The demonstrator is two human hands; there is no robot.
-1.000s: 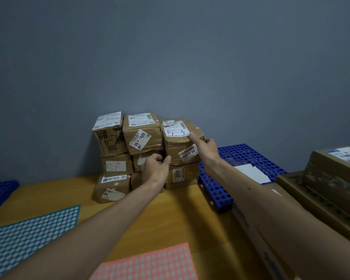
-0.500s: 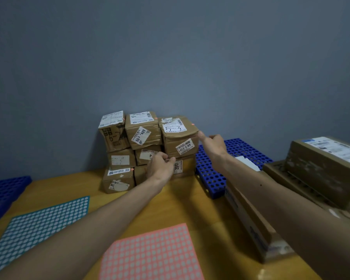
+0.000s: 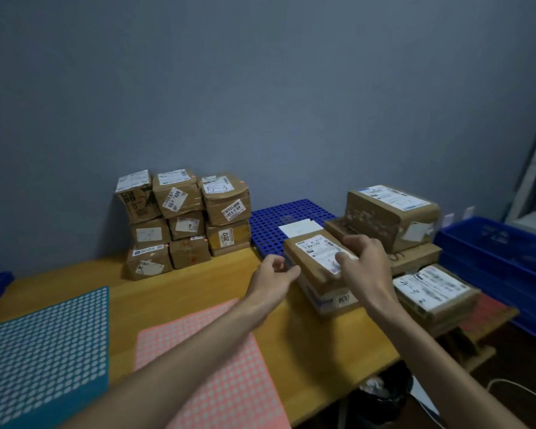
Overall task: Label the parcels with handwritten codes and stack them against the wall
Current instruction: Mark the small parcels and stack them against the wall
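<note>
parcel (image 3: 317, 267) between hands | right fingers (image 3: 342, 258) curled on top | left fingers (image 3: 287, 269) half-open beside it

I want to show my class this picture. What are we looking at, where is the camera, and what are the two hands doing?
There is no machine here: the camera sits on a person's head and looks forward and down, so the two bare arms are their own. On the wooden table, against the grey wall, stands a stack of small brown parcels, some with handwritten codes. Nearer lie a teal dot sheet and a pink dot sheet. The right hand rests on the label side of a flat brown parcel; the left hand is at its near left edge, fingers curled. Neither hand clearly grips it yet. More parcels wait to the right, beside blue crates.
</note>
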